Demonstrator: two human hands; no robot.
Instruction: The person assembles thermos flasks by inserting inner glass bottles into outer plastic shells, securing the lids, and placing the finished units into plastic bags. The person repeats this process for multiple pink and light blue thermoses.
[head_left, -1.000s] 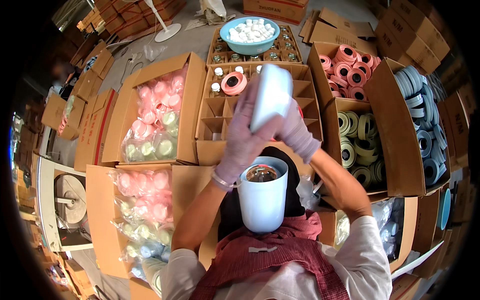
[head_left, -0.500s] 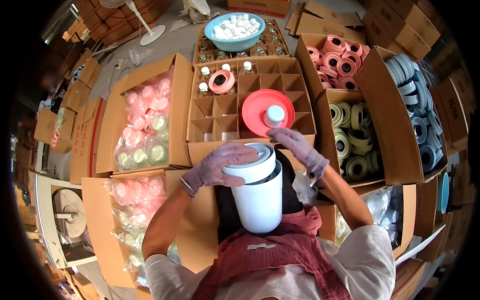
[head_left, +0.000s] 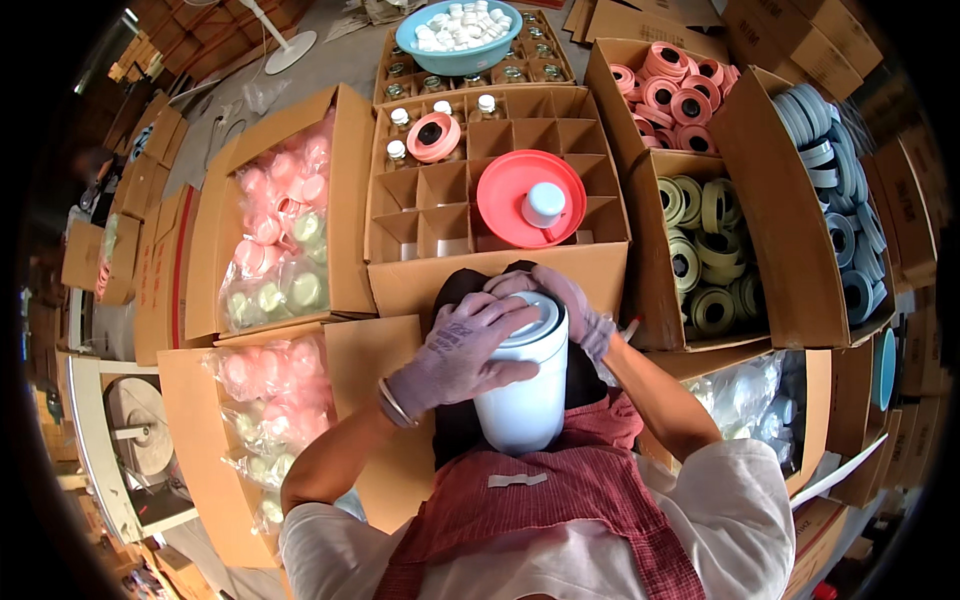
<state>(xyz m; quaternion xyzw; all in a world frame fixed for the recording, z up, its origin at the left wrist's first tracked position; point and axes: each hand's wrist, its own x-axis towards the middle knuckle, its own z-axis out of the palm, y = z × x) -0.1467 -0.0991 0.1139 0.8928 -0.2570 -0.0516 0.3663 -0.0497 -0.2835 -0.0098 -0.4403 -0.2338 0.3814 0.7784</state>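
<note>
A pale blue canister (head_left: 522, 412) stands upright on my lap, against the red apron. Its round lid (head_left: 536, 318) sits level on top. My gloved left hand (head_left: 462, 348) wraps the canister's left side, fingers over the lid and thumb across the front of the body. From the far right, my gloved right hand (head_left: 562, 300) closes round the rim; its fingertips are partly hidden. Just beyond both hands, a red round dish (head_left: 502, 198) rests on a divided cardboard box (head_left: 500, 272), with a small pale blue cup (head_left: 544, 204) on it.
White-capped glass bottles (head_left: 486, 106) and a pink ring part (head_left: 434, 136) sit in the divided box. Behind is a blue basin (head_left: 458, 62) of white caps. Open cartons hold pink rings (head_left: 690, 106), green rings (head_left: 712, 312), blue rings (head_left: 842, 240) and bagged pink parts (head_left: 268, 226).
The lid piece, tilted above the canister before, now sits level on it. My right hand has come down from near the red dish onto the canister; my left has shifted lower.
</note>
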